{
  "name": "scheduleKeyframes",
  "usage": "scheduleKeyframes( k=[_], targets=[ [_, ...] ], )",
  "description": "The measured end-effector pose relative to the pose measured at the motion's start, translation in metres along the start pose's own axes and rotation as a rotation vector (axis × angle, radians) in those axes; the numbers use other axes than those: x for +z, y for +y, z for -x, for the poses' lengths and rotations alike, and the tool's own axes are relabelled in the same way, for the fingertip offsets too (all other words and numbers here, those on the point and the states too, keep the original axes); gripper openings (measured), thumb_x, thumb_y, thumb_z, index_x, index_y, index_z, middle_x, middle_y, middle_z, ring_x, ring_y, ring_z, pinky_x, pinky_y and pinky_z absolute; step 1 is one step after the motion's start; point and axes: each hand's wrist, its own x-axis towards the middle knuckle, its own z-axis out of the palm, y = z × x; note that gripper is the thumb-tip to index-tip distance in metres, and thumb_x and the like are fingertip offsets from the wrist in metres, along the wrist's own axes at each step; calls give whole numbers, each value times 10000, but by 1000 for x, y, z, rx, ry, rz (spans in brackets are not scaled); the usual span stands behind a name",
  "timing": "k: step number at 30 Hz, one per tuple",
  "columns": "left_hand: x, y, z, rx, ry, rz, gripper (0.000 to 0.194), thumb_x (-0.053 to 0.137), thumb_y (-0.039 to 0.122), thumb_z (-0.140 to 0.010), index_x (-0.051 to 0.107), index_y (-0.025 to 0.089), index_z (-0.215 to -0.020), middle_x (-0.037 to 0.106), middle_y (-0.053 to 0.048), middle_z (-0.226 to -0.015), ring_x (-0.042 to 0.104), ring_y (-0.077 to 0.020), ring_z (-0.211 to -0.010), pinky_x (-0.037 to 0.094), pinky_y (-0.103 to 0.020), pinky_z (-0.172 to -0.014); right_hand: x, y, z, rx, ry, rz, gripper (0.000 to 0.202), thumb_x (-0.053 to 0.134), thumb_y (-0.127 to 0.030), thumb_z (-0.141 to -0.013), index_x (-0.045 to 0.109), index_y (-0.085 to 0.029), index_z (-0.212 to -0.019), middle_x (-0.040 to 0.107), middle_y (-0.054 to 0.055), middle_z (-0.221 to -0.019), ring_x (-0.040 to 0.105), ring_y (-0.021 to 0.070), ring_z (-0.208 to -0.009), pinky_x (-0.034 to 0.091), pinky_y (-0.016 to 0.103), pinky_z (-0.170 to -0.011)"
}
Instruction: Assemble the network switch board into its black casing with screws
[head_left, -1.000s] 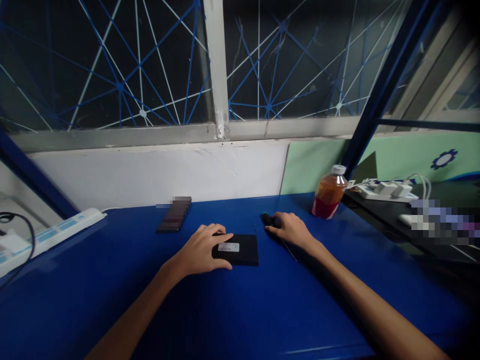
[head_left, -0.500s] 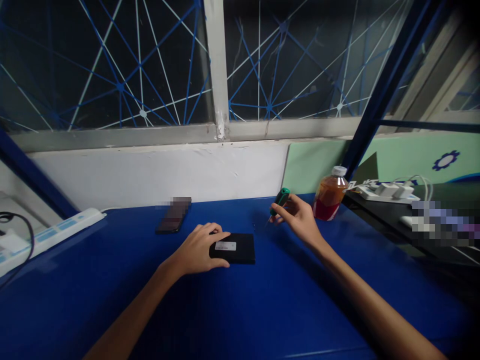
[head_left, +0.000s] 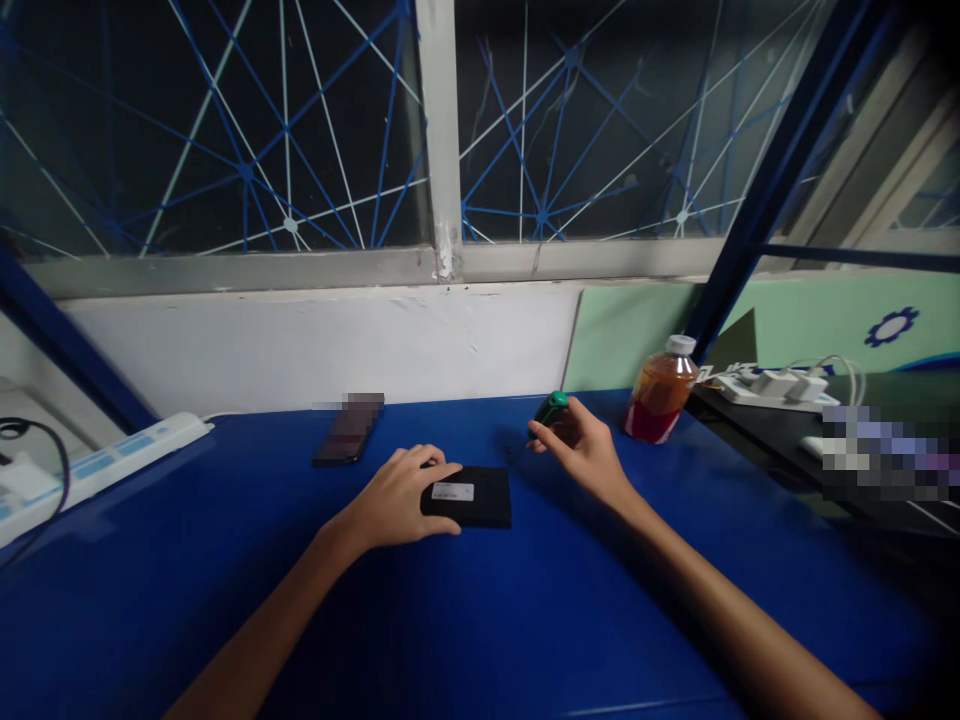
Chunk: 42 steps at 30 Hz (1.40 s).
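A flat black box (head_left: pixel 491 498) with a white label lies on the blue table (head_left: pixel 465 620). My left hand (head_left: pixel 401 500) grips its left end, thumb along the near edge and fingers over the far side. My right hand (head_left: pixel 583 450) is closed on a green-and-black screwdriver (head_left: pixel 550 411), held above the table to the right of the box. The screwdriver's tip cannot be made out. Tiny dark pieces (head_left: pixel 510 455) lie on the table just beyond the box's far right corner.
A dark phone (head_left: pixel 349 432) lies at the back left. A white power strip (head_left: pixel 112 465) runs along the left side. At the back right stands a bottle of red-orange drink (head_left: pixel 660 392). Farther right, plugs fill another power strip (head_left: pixel 780 390).
My right hand has moved slightly left with the screwdriver, whose handle now tilts differently and sits a little lower. My left hand and the black box have stayed in place.
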Motion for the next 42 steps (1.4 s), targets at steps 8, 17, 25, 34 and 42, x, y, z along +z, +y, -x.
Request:
scheduleKeyframes(
  k=[8,17,25,34,42],
  targets=[
    [-9,11,-3,-56,-15,78,459,636,542,-777,637,289,-1160,587,-58,-1153,562,-276,-995,435,-415,-837,-5,-16,-4,54,31,-225,258,676,-401,-792,521,-207,-863,675,45,-784,685,198,-610,564,359,-600],
    [20,29,-15,-62,305,197,247,722,384,-758,698,242,-958,678,-47,-1005,606,-241,-932,442,-422,-803,4,-40,7,159,-96,-442,243,665,-390,-801,569,-177,-869,697,84,-884,696,199,-666,590,382,-657],
    [16,30,-15,-37,323,214,83,695,329,-783,724,252,-772,695,-27,-909,617,-231,-885,448,-419,-766,10,-38,11,151,-125,-468,254,654,-391,-818,564,-176,-919,699,91,-915,700,207,-695,591,402,-691],
    [15,31,-15,-17,311,206,92,667,294,-817,726,254,-759,686,-18,-914,606,-217,-883,433,-413,-783,10,-38,12,146,-115,-450,260,657,-405,-815,553,-186,-910,701,86,-912,703,204,-693,595,394,-687],
    [15,32,-15,-25,302,190,127,648,345,-846,720,253,-797,693,-16,-936,613,-217,-922,431,-405,-821,11,-40,11,168,-78,-434,270,693,-415,-770,585,-182,-851,708,79,-849,701,209,-671,594,389,-659]
  ],
)
